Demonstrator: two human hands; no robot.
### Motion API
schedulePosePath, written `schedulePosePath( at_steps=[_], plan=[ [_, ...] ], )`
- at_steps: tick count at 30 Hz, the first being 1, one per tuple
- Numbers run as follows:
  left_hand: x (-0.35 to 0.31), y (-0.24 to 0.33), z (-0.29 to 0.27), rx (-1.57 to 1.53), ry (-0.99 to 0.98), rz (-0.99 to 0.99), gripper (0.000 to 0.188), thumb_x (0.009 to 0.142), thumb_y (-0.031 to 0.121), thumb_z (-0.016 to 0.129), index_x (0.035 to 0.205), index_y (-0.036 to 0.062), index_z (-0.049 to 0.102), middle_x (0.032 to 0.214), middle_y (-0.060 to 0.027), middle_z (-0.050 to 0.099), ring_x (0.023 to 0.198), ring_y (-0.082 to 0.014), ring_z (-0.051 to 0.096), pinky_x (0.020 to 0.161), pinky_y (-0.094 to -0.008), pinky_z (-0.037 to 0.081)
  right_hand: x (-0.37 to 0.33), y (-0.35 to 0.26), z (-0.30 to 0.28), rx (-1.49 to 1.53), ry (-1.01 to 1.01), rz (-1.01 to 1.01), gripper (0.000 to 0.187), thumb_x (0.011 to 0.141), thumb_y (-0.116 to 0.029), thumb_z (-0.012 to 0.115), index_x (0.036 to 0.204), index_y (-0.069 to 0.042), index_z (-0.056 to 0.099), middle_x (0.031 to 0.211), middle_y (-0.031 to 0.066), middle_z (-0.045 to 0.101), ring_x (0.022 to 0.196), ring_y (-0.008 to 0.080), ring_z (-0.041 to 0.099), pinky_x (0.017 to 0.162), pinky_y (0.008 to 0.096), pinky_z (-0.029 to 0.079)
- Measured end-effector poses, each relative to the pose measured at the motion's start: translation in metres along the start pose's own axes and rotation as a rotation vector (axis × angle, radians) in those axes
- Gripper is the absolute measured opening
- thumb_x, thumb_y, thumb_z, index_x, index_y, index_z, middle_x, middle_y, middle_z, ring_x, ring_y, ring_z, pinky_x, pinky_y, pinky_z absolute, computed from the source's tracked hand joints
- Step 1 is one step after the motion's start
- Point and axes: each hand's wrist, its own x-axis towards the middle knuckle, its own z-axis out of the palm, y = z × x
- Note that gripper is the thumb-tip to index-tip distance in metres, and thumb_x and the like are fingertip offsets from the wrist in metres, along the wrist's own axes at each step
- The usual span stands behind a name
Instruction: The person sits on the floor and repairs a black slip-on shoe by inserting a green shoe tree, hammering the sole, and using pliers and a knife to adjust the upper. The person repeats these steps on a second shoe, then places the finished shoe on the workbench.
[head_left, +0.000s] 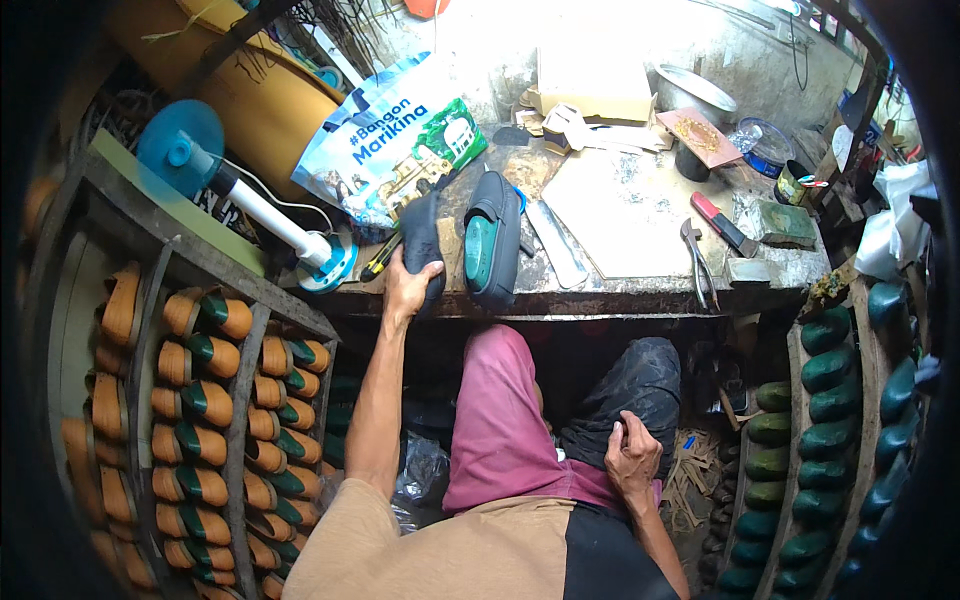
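There are two hands point(408, 288) point(632, 462), two dark shoes point(420, 228) point(504, 242), one pincer tool point(692, 240), one printed bag point(385, 150).

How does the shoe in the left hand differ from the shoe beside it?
The left hand grips the held shoe; the free shoe is untouched. The free shoe shows a green last in its opening; the held shoe shows no green. Both are dark.

Colourful bag point(400, 135), pale cardboard box point(597, 98)
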Motion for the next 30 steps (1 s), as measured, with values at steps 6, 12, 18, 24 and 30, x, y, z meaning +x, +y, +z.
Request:
schedulePosePath(
  at_steps=[6, 12, 18, 24, 30],
  plan=[
    [-0.097, 0.045, -0.018, -0.273, 0.31, -0.021, 0.057, 0.096, 0.025, 0.094, 0.139, -0.0042, 0.07, 0.126, -0.0147, 0.079, 0.112, -0.028, 0.075, 0.106, -0.0425, 0.057, -0.001, -0.001, -0.009, 0.074, -0.033, 0.039, 0.022, 0.101, -0.009, 0.074, 0.121, -0.001, 0.077, 0.099, 0.0224, 0.081, 0.085, 0.0404, 0.08, 0.075, 0.0463, 0.063],
    [-0.22, 0.128, -0.03, -0.463, -0.354, 0.077, 0.068, 0.092, 0.003, 0.092, 0.155, 0.0034, 0.067, 0.14, -0.0069, 0.079, 0.134, -0.0234, 0.07, 0.12, -0.0416, 0.052, 0.009, 0.0, -0.025, 0.651, -0.344, 0.387, 0.032, 0.115, -0.023, 0.065, 0.133, 0.003, 0.073, 0.099, 0.0127, 0.082, 0.084, 0.0168, 0.079, 0.068, 0.0331, 0.06],
    [-0.242, 0.143, 0.008, 0.428, -0.707, 0.877, 0.058, 0.088, 0.018, 0.09, 0.145, 0.0252, 0.078, 0.147, 0.0042, 0.077, 0.146, -0.0244, 0.065, 0.134, -0.0709, 0.028, 0.016, -0.013, -0.044, 1.398, -0.692, 0.605, 0.057, 0.116, -0.039, 0.063, 0.153, 0.004, 0.062, 0.134, 0.0157, 0.077, 0.112, 0.023, 0.08, 0.086, 0.0385, 0.069],
    [-0.269, 0.096, 0.077, -0.135, -0.972, 0.356, 0.016, 0.103, 0.015, 0.081, 0.114, 0.0038, 0.082, 0.126, -0.014, 0.078, 0.119, -0.0332, 0.076, 0.102, -0.0425, 0.061, -0.02, -0.018, -0.009, 1.304, -0.829, 0.754, 0.036, 0.107, -0.007, 0.073, 0.14, 0.005, 0.065, 0.11, 0.0201, 0.082, 0.096, 0.0254, 0.083, 0.088, 0.0363, 0.068],
    [-0.327, 0.081, 0.103, -0.288, -0.664, 0.016, 0.027, 0.103, 0.011, 0.08, 0.127, 0.0, 0.075, 0.119, -0.017, 0.077, 0.113, -0.0305, 0.078, 0.097, -0.04, 0.061, -0.042, -0.004, 0.016, 1.662, -0.524, 0.934, 0.043, 0.117, -0.027, 0.063, 0.148, 0.003, 0.064, 0.139, 0.0165, 0.077, 0.125, 0.028, 0.077, 0.096, 0.0441, 0.068]
  ],
)
